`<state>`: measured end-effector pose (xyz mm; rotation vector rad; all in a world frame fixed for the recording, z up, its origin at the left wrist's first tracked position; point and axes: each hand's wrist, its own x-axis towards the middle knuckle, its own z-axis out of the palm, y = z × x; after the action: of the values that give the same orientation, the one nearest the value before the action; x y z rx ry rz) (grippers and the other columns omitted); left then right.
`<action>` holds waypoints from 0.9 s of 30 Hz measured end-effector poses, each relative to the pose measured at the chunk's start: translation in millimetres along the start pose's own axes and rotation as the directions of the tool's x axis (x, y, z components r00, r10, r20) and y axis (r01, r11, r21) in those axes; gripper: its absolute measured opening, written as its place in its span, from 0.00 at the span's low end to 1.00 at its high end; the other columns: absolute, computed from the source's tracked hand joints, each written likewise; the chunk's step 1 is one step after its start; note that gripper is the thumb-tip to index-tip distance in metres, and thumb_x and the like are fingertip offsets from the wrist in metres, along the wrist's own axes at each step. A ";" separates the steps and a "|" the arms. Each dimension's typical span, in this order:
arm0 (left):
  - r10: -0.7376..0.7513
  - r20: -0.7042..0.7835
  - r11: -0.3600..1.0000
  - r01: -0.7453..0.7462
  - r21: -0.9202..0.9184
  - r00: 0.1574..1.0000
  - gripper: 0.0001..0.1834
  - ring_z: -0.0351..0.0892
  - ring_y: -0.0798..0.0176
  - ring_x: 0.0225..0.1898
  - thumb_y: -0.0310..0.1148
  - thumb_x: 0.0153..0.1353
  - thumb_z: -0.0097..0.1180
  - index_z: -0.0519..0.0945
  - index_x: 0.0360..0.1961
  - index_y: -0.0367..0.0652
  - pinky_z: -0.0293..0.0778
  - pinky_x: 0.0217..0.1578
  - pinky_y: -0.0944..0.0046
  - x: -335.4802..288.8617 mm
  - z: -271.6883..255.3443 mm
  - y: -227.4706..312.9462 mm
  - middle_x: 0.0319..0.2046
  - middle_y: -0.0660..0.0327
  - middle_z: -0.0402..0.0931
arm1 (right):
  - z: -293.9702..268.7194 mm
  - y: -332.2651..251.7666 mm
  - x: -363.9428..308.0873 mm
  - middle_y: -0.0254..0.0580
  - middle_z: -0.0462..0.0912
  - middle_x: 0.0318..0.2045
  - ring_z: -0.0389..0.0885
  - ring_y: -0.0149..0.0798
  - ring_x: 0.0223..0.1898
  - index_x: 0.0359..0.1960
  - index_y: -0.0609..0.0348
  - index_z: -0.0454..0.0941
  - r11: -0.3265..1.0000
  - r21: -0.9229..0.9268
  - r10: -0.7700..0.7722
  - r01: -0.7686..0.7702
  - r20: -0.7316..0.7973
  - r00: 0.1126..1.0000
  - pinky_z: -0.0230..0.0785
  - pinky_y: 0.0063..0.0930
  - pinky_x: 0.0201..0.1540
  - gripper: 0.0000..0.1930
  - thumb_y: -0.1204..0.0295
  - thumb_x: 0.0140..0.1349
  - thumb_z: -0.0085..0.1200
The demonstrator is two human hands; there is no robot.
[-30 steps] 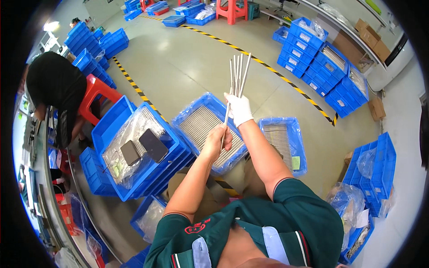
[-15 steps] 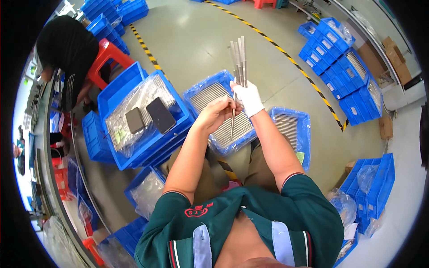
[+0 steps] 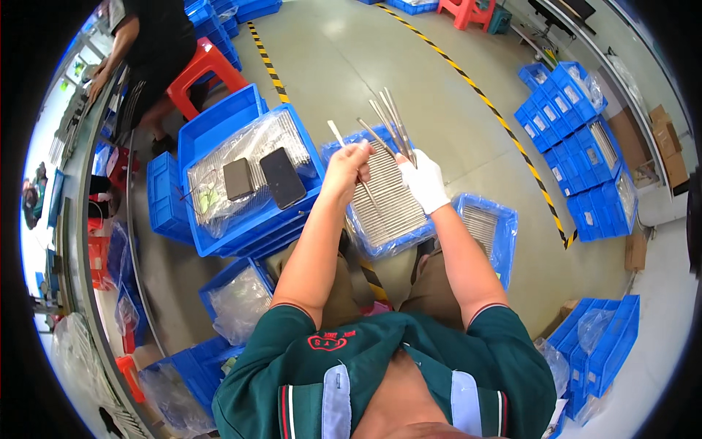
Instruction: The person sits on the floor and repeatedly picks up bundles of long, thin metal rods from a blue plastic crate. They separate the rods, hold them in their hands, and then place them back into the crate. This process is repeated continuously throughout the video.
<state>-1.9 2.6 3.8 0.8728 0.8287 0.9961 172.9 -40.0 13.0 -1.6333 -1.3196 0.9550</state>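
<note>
My left hand (image 3: 350,170), bare, pinches a thin metal rod (image 3: 336,132) slanted over a lined bin. The rod's upper end points up and away to the left. My right hand (image 3: 425,181), in a white glove, grips several metal rods (image 3: 395,121) that fan out from the fist, one tilted toward my left hand. Beneath both hands a blue plastic bin (image 3: 389,249) with a clear liner holds rows of similar rods (image 3: 384,219). To its right, a second lined blue bin (image 3: 505,245) also has rods in it.
At left, stacked blue bins (image 3: 234,247) carry wrapped rods, a dark phone (image 3: 282,178) and a dark flat case (image 3: 238,179). A red stool (image 3: 208,69) and a person (image 3: 157,44) are beyond. More blue bins (image 3: 578,150) stand at right, past striped floor tape (image 3: 504,130).
My left hand has moved apart from my right, taking one rod with it to the left. The right hand's rods now lean further left. The whole view has shifted slightly.
</note>
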 end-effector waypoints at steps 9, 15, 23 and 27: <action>0.077 -0.073 0.815 -0.105 -0.570 0.994 0.16 0.61 0.70 0.20 0.42 0.64 0.51 0.76 0.34 0.36 0.63 0.23 0.68 18.8 -5.0 -1.3 0.21 0.66 0.63 | -1.1 10.3 -18.0 0.39 0.77 0.18 0.74 0.30 0.21 0.31 0.62 0.74 1.000 0.001 -0.025 0.025 0.113 0.993 0.67 0.27 0.27 0.12 0.63 0.60 0.53; 0.055 -0.001 0.909 -0.051 -0.415 0.998 0.16 0.61 0.72 0.20 0.40 0.66 0.48 0.76 0.37 0.34 0.64 0.23 0.69 15.2 11.3 -12.3 0.21 0.66 0.64 | -0.7 8.0 -16.3 0.39 0.77 0.19 0.74 0.30 0.21 0.31 0.63 0.73 1.000 0.016 -0.002 0.001 0.062 0.998 0.67 0.27 0.26 0.12 0.65 0.59 0.54; -0.069 0.063 0.957 0.083 -0.277 0.996 0.13 0.62 0.75 0.18 0.39 0.65 0.49 0.77 0.37 0.39 0.59 0.20 0.72 4.0 36.5 -24.6 0.20 0.69 0.65 | 1.8 19.2 -2.0 0.43 0.77 0.21 0.75 0.32 0.22 0.30 0.65 0.73 1.000 -0.012 -0.004 0.003 -0.074 0.997 0.68 0.29 0.25 0.12 0.66 0.58 0.55; -0.063 0.059 0.998 0.064 -0.016 0.996 0.13 0.60 0.75 0.17 0.40 0.65 0.49 0.78 0.35 0.41 0.57 0.18 0.74 0.0 38.7 -31.1 0.19 0.70 0.66 | 4.3 30.4 1.3 0.41 0.78 0.22 0.76 0.31 0.23 0.31 0.65 0.73 0.992 0.128 0.008 -0.002 -0.044 0.999 0.68 0.28 0.25 0.12 0.66 0.58 0.56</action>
<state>43.0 -15.0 -8.1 0.8519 0.7925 0.9175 180.5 -41.9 -16.7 -1.5516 -1.1998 0.9807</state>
